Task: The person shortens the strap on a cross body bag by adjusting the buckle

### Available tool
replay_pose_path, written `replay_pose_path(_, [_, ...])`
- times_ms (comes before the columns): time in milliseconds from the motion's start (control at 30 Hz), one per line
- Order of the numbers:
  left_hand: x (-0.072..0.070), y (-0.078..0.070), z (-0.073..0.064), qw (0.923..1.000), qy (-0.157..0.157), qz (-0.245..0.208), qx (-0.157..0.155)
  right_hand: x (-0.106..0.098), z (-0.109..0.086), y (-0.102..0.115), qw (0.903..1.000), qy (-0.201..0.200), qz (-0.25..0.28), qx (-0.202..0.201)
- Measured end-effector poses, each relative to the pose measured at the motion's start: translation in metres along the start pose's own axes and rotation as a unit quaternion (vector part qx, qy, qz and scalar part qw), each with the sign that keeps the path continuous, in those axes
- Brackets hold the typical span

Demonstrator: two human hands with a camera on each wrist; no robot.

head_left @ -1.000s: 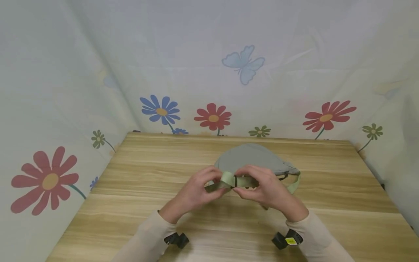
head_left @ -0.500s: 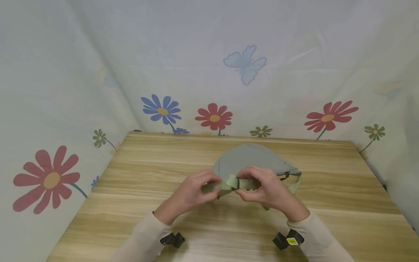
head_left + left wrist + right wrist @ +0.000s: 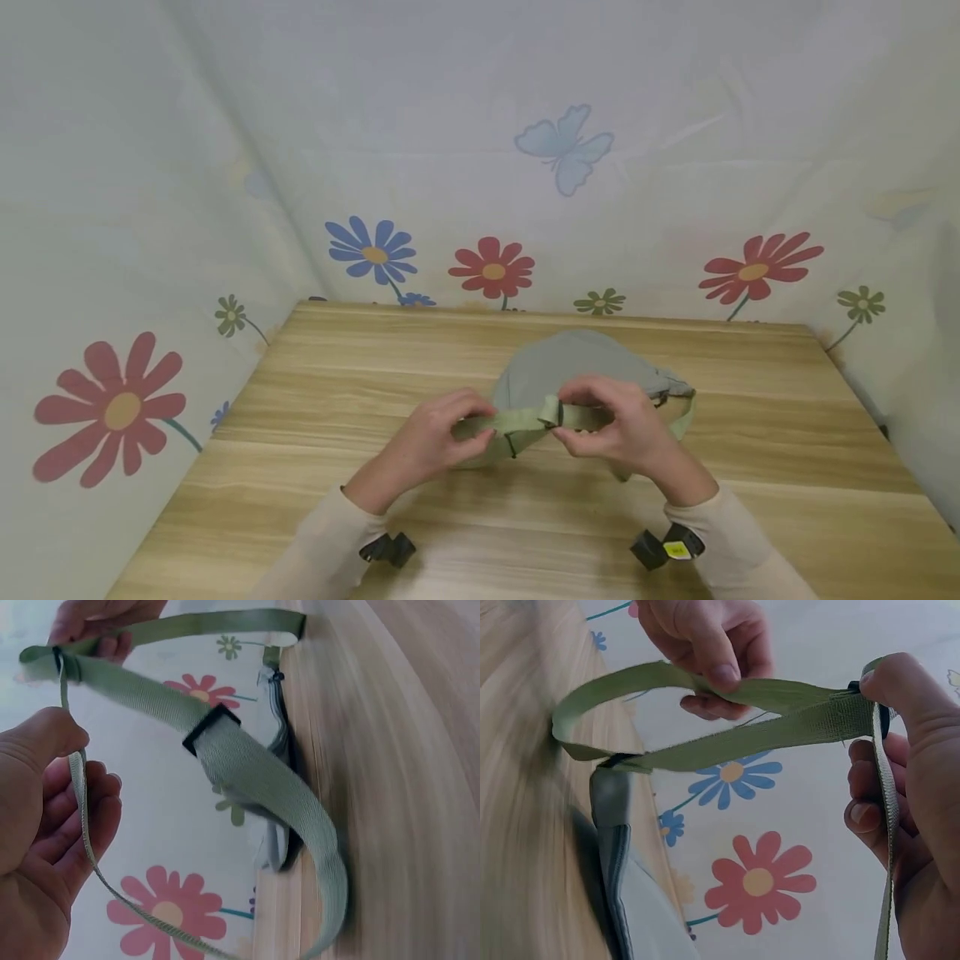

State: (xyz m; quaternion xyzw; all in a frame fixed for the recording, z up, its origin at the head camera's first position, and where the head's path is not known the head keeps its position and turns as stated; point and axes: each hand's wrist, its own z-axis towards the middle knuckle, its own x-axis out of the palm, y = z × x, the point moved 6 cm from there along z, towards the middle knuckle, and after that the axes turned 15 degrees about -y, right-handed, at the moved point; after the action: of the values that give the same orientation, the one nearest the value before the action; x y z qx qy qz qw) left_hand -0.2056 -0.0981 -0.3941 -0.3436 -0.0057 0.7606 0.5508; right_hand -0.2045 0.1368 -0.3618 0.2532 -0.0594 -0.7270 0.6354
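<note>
A grey waist bag (image 3: 573,362) lies on the wooden table beyond my hands, its light green webbing strap (image 3: 517,419) raised in front of it. My left hand (image 3: 438,433) pinches the strap between thumb and fingers. To the right, my right hand (image 3: 618,425) pinches it beside a black slider (image 3: 559,414), where a small loop of webbing stands up. Farther along, a black strap keeper (image 3: 211,729) sits around the webbing in the left wrist view. In the right wrist view, the thumb of the right hand (image 3: 922,772) presses near the slider.
The wood-grain table (image 3: 337,367) reaches back to a pale curtain (image 3: 420,125) printed with flowers and a butterfly. Curtain also hangs at both sides. Black wrist cameras (image 3: 387,550) are worn below both hands.
My left hand has moved left, drawing out a longer stretch of strap between the hands. The loop at the slider has shrunk. My right hand has shifted slightly right, still gripping.
</note>
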Motion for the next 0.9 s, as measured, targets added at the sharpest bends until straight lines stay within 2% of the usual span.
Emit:
replay_pose_path(133, [-0.010, 0.007, -0.007, 0.9998, -0.002, 0.015, -0.016, -0.009, 0.003, -0.001, 1.0000, 0.001, -0.005, 0.001])
replay_pose_path(300, [-0.023, 0.014, -0.017, 0.9987, -0.002, 0.041, -0.028, -0.015, 0.002, -0.004, 0.9994, 0.009, 0.005, 0.033])
replay_pose_path(467, [-0.026, 0.020, -0.022, 0.9979, 0.013, 0.046, -0.044, -0.013, 0.002, -0.004, 0.9992, 0.014, 0.011, 0.037])
replay_pose_path(567, [-0.018, 0.017, -0.016, 0.9979, 0.032, 0.025, -0.050, -0.007, 0.005, -0.001, 0.9998, 0.010, 0.009, 0.013])
replay_pose_path(700, [0.002, 0.005, -0.001, 0.9969, 0.044, -0.029, -0.058, 0.007, 0.006, 0.002, 0.9998, 0.019, -0.002, -0.003])
replay_pose_path(900, [0.030, -0.012, 0.017, 0.9891, 0.035, -0.109, -0.092, 0.020, 0.003, 0.004, 0.9976, 0.048, -0.012, 0.048])
